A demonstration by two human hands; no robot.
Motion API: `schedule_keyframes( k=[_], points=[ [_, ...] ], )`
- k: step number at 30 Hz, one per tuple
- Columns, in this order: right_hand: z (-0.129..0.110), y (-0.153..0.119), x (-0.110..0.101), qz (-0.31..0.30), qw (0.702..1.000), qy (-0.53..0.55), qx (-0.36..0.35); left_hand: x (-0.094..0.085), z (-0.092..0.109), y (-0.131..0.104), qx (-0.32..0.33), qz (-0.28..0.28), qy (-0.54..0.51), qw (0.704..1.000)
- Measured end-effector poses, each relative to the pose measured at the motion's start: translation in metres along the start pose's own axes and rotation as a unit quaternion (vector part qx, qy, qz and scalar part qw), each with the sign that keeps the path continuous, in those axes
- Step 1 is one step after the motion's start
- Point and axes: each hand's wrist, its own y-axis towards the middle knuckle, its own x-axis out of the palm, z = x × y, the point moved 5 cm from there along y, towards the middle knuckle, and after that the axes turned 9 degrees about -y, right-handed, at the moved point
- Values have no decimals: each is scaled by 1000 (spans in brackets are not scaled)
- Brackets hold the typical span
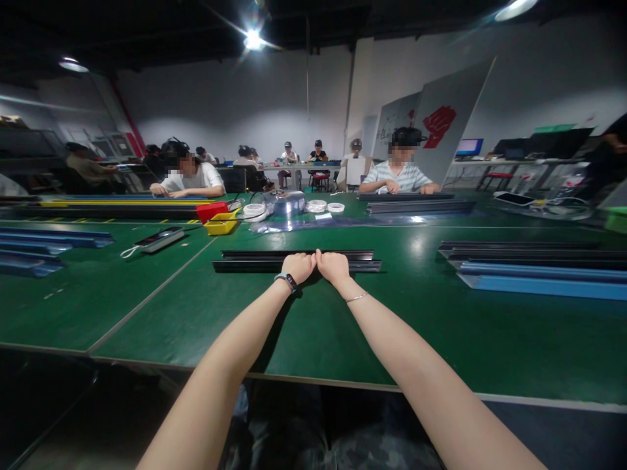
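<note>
Two black metal channel strips [249, 266] lie lengthwise, one just behind the other, on the green table ahead of me. My left hand [300, 266], below a dark wristband, is closed with its fingers curled over the middle of the front strip. Right beside it, my right hand [334, 265], a thin bracelet on its wrist, is closed over the same strip. The two thumbs meet or nearly meet. Both arms reach straight forward. My fingertips and the part of the strip under the hands are hidden.
Black and blue strips [543, 284] are stacked at the right, and more blue strips [29, 261] lie at the left. A phone-like device [159, 240], a yellow bin [222, 224] and tape rolls [316, 206] stand farther back. Two people work across the table.
</note>
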Motion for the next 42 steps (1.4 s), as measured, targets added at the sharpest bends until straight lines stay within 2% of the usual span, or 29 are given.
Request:
schedule_keyframes(
  k=[6,11,25,33,38,42],
  points=[
    [1,-1,-3,10,999,0,33,0,-4,0,2,-3,7,1000],
    [1,-1,1,-3,1000,11,17,1,-9,-2,-12,-3,17,1000],
    [0,0,0,-38,999,-23,12,-6,-3,-3,-33,0,13,999],
    [-2,-3,-3,-12,1000,-12,3,-11,0,-5,-10,19,6,1000],
    [-4,-4,-2,-36,999,-20,-22,-12,4,-5,9,16,-2,1000],
    [-1,-2,-2,-40,999,-16,-16,-10,2,-5,1,7,-3,1000]
  ],
)
